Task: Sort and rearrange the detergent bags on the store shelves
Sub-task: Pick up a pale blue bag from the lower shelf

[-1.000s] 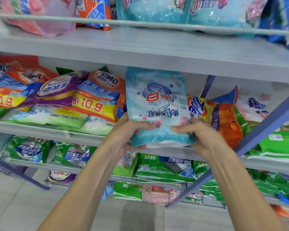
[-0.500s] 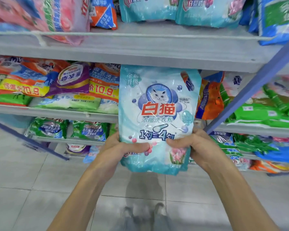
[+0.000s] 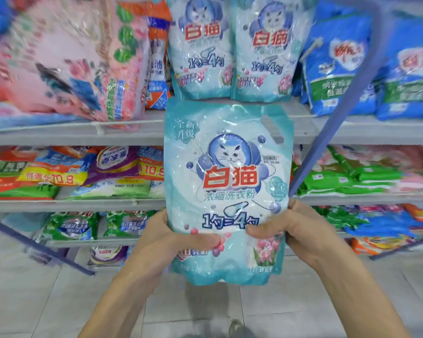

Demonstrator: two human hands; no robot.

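Held upright at centre, in front of store shelving: teal-and-white detergent bag [image 3: 227, 181] w/ cat logo, red brand characters, cut-out handle at top R corner. Gripped low on both sides. Left hand [image 3: 161, 242] w/ thumb curled across the front at lower L, fingers hidden behind. Right hand [image 3: 300, 230] w/ thumb pressed on the front at lower R, fingers tucked behind the bag's edge. Top of bag overlapping front lip of upper shelf [image 3: 352, 130]. Standing on that shelf, just above & behind: pair of matching cat-logo bags [image 3: 200, 57], side by side, touching. To their L, big pink bag [image 3: 66, 62], blurred. To their R, blue bags [image 3: 337, 64]. On middle shelf [image 3: 83, 203]: orange & purple bags [image 3: 112, 164] lying flat at L, green bags [image 3: 352, 176] stacked at R. Blue diagonal strut [image 3: 340, 118] crossing at R. Grey tiled floor [image 3: 34, 301] below.
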